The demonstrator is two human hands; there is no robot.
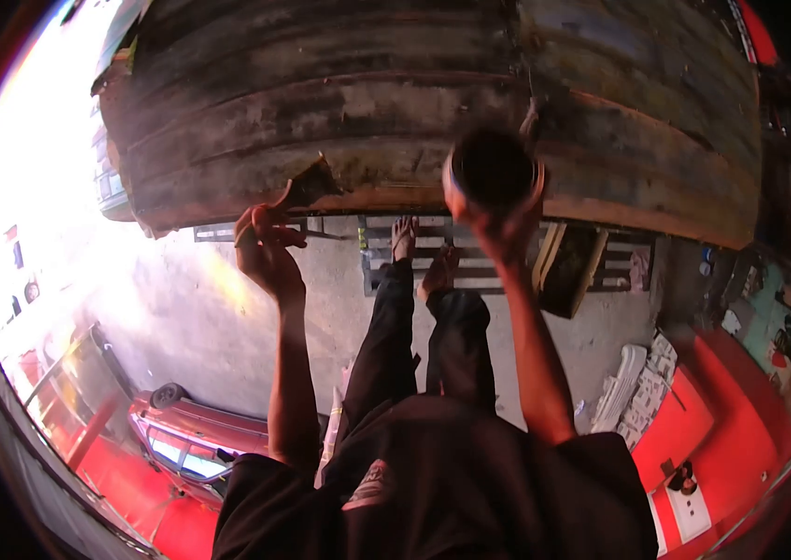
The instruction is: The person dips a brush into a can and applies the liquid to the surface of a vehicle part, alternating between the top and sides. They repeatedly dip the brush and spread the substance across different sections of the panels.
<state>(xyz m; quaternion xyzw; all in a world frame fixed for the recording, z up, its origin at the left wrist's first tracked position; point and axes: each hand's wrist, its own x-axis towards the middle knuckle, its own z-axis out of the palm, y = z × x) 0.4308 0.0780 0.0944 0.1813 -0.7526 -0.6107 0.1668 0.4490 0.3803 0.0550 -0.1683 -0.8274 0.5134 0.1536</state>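
Note:
My right hand (505,229) is wrapped round a cylindrical can (494,168) with a pale rim and a dark inside, held over the near edge of the wooden tabletop (395,112). Further left, the fingers of my left hand (269,247) are closed at the narrow end of a dark, fan-shaped flat piece (313,183), which looks like a scraper blade. Its wide end overlaps the table's front edge. The tabletop is made of long, dark, stained planks with patchy marks.
A slatted wooden pallet (480,271) lies under the table edge by my bare feet (404,238). An open wooden box (571,271) stands on its right. Behind to the left is a red car (204,434); white stacked pieces (636,383) lie by a red surface (732,411) at right.

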